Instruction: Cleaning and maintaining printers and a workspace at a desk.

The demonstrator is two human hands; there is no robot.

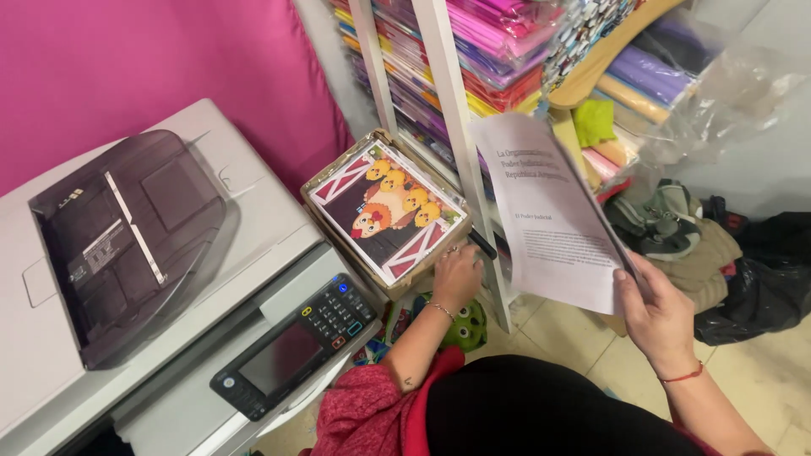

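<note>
My right hand [657, 312] grips the lower right corner of a stack of white printed pages [551, 218], held up and tilted in front of the shelf. My left hand [457, 274] is closed around a small dark object [483, 245], which looks like a pen or marker, right beside a cardboard box [338, 165]. The box is topped with a picture of a cartoon hen and chicks [393, 207]. A thin bracelet sits on my left wrist and a red cord on my right wrist.
A large grey-white copier [148, 279] with a dark lid and a keypad panel [312, 338] fills the left. A white shelf frame [452, 110] holds stacks of coloured paper. Bags and clothes [718, 253] lie on the tiled floor at right. A pink wall is behind.
</note>
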